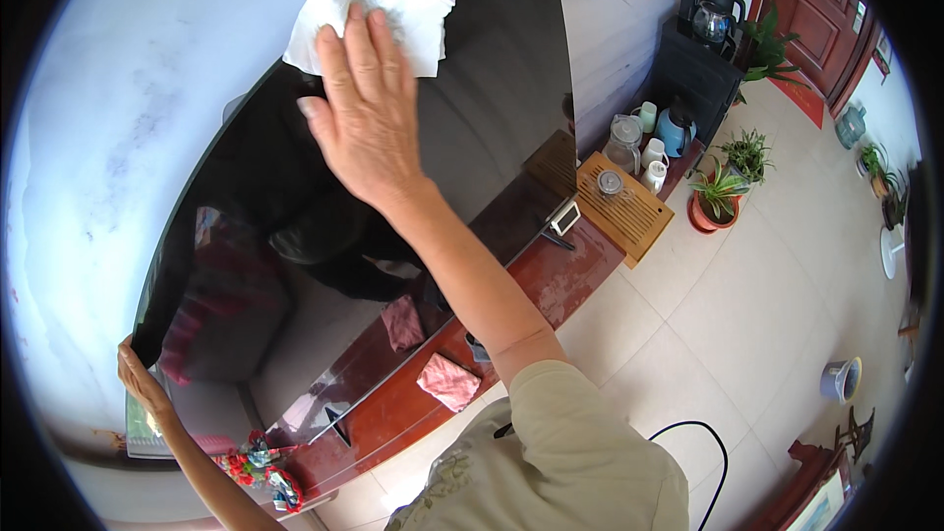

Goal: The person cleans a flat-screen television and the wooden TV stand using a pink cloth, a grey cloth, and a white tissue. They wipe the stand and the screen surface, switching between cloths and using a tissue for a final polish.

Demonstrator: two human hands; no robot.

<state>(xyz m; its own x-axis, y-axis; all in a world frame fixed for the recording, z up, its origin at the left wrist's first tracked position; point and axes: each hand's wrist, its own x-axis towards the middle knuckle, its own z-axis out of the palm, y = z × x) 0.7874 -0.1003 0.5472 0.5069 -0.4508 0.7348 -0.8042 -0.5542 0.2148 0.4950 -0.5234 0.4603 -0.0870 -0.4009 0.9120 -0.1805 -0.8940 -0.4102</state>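
Note:
Under the spread fingers of my right hand (372, 96) a white paper tissue (424, 22) lies flat against a large black television screen (487, 88), at its upper edge. The palm is raised a little behind the fingertips. My left hand (140, 376) grips the television's far left edge, its fingers around the rim. The glossy screen mirrors my body and the room. Below it, a folded pink cloth (448, 381) rests on the reddish wooden cabinet (391, 413).
A slatted wooden tea tray (627, 199) holds a small glass pot (611, 183). Beside it stand a glass pitcher (625, 139), several cups and a blue thermos jug (674, 129). Potted plants (714, 199) stand on the tiled floor. Red artificial flowers (240, 466) sit at the cabinet's left end.

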